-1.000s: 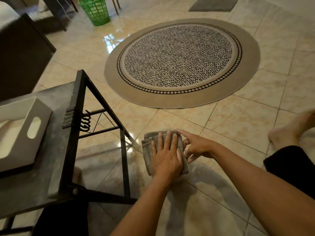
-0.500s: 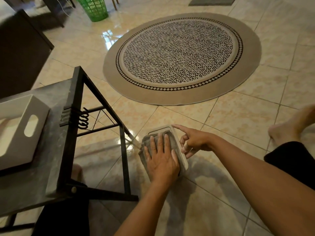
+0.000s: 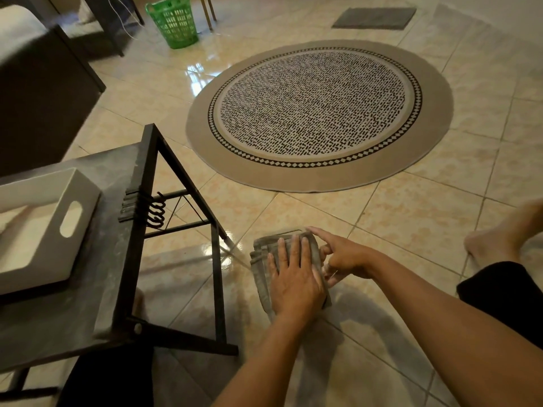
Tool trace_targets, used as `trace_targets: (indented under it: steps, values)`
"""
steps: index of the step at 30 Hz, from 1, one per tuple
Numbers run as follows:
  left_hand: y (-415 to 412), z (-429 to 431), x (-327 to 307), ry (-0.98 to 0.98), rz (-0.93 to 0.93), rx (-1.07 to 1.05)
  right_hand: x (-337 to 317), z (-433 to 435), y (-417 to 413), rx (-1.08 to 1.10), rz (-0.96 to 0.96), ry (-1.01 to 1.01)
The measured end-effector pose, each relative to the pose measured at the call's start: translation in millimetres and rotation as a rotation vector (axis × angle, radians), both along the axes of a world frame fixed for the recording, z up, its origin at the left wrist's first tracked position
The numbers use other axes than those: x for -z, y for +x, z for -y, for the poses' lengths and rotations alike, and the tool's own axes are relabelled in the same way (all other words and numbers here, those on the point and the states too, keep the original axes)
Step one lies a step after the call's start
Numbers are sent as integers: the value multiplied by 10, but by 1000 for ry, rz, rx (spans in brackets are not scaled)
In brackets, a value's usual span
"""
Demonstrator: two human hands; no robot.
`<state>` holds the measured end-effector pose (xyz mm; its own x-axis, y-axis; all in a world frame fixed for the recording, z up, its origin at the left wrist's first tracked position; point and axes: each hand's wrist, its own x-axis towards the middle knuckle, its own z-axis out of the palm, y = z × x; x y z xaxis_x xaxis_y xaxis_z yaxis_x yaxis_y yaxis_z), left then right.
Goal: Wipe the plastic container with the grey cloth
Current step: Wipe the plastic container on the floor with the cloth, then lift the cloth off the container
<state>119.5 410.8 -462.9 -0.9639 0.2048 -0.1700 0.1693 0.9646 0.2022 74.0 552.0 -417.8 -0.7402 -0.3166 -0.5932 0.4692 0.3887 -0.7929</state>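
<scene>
Head view shows our left hand (image 3: 296, 277) laid flat, fingers (image 3: 295, 251) spread and pressed down on the folded grey cloth (image 3: 261, 259), palm covering most of it. That flat press, we judge, keeps the whole pad of fabric in contact with the surface beneath, so each stroke cleans a broad strip. Our right hand (image 3: 343, 257) sits just beside it, index finger stretched along the far edge and the other fingers curled against the near side; it grips nothing tightly but braces, likely to stop the thing under the cloth from sliding on the glossy beige floor tiles (image 3: 411, 218). The clear plastic container (image 3: 289, 230) lies on the floor under the cloth and is almost wholly hidden: only a thin pale rim shows past the fingertips. We would say the wiping is under way; how much is done we cannot tell. To our left stands a low black metal-framed table (image 3: 138, 201) carrying a white tray with a handle slot (image 3: 44, 230), well apart from the work. Beyond lies a round patterned rug (image 3: 320, 113).
</scene>
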Motion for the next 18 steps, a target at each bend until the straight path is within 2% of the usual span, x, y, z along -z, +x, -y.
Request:
trace_targets:
  steps: [3, 6, 9, 11, 13, 15, 18]
  values:
    - [100, -26, -62, 107, 4, 3, -12, -30, 42, 7, -6, -5]
    - [93, 164, -213, 313, -72, -217, -25, -91, 81, 25, -2, -5]
    - [86, 435, -251, 618, 134, -564, -26, -141, 97, 39, -15, 33]
    - [97, 523, -237, 749, 311, -662, -38, -129, 91, 50, -47, 80]
    - [90, 562, -209, 778, 375, -690, -47, -81, 104, 94, -75, 125]
    - [75, 546, -181, 738, 347, -696, -45, 7, 155, 185, -85, 171]
    - [66, 486, -206, 593, 207, -655, 10, 132, 232, 206, -259, 437]
